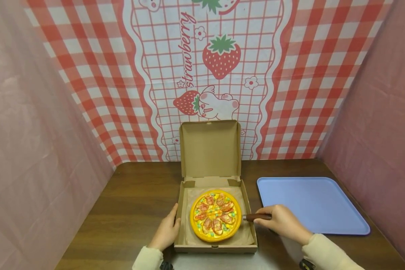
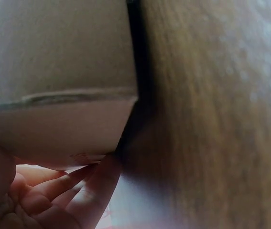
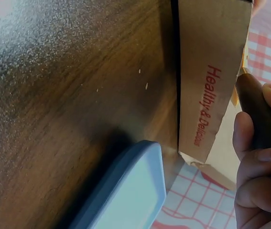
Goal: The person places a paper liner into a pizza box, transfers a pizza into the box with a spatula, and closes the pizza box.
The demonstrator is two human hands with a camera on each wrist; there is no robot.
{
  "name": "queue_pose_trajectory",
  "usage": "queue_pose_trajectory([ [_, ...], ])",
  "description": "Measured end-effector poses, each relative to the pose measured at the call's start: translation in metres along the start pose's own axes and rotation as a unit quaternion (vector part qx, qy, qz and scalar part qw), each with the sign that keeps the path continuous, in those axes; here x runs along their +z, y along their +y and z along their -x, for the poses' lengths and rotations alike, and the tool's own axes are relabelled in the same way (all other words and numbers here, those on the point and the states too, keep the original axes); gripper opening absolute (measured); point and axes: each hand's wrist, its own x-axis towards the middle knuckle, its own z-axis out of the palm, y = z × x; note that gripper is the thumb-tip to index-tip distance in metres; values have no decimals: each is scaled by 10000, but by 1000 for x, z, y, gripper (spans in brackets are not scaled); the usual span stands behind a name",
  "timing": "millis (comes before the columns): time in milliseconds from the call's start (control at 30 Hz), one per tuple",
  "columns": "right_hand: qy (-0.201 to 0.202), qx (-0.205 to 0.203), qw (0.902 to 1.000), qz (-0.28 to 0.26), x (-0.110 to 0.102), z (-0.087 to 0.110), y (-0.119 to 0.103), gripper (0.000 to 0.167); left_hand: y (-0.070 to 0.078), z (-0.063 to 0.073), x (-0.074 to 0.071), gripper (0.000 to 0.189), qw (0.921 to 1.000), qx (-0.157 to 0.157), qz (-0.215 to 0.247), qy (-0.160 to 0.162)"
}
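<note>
A toy-like pizza [image 1: 215,215] with a yellow crust and reddish toppings sits on brown paper inside an open cardboard pizza box [image 1: 215,248]. My left hand [image 1: 166,231] rests against the outside of the box's left wall; the left wrist view shows its fingers [image 2: 97,191] touching that wall. At the box's right side, my right hand [image 1: 285,222] grips the dark brown handle [image 1: 259,216] of a pizza server. Its short metal neck points at the pizza's right edge, and its blade is hidden, apparently under the pizza. Fingers wrap the handle [image 3: 259,109] in the right wrist view.
A light blue tray [image 1: 310,202] lies on the wooden table [image 1: 138,195] to the right of the box. The box lid [image 1: 210,150] stands upright at the back, before a strawberry-print checked cloth [image 1: 221,93]. Pink curtains [image 1: 368,112] hang at both sides.
</note>
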Motion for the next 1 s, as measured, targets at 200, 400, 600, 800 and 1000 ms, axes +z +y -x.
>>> queue_pose_trajectory([
  [200, -88, -48, 9997, 240, 2, -1, -3, 19, -1, 0, 1, 54, 10000, -82, 3, -19],
  [400, -72, -148, 9986, 508, 2, -3, -7, 19, 0, 0, 0, 53, 10000, -41, 6, -5],
  [600, 41, -287, 9953, 924, 2, -4, -10, 17, 1, 0, -1, 53, 10000, -4, 7, -11],
  [800, 257, -492, 9895, 1332, 1, -3, -16, 16, 1, 1, -1, 53, 10000, 11, 13, 7],
  [1000, 438, -698, 9825, 1668, 0, -1, -20, 15, -1, 1, 0, 53, 10000, 22, -15, 29],
])
